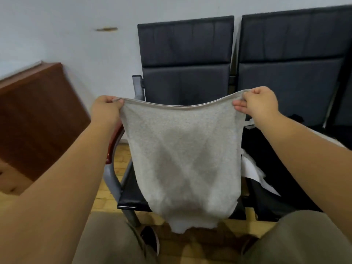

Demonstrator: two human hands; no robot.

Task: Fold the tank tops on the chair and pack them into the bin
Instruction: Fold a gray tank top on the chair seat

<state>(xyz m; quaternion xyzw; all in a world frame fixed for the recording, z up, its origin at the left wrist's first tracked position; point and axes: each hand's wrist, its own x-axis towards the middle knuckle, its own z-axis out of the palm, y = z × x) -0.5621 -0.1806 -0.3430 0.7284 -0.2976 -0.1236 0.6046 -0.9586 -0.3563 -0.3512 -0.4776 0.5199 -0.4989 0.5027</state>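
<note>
White wall [76,25] at back, w/ 2 dark padded chairs side by side against it. Near chair [185,60] sits straight behind the grips; 2nd chair [291,54] is behind & to the right of the right grip. Brown wooden cabinet [38,115] is off to the left of the left grip. Yellowish tiled floor [122,159] is below it.

Left grip [106,109] is clamped on one top corner of a grey tank top [182,159], thumb & curled fingers pinching the hemmed edge. Right grip [261,103] is clamped on the opposite corner, thumb under, fingers over the edge. Grips are approx. level & well apart, the edge stretched between them w/ a slight sag mid-way.

The tank top hangs down from both grips, in the air in front of the near chair's seat. Its lower end is narrower & blurred, so can't tell the straps.

White cloth [251,168] lies on the seat below the right grip, beside dark fabric. Khaki trouser legs [106,241] are at bottom, under both forearms.
</note>
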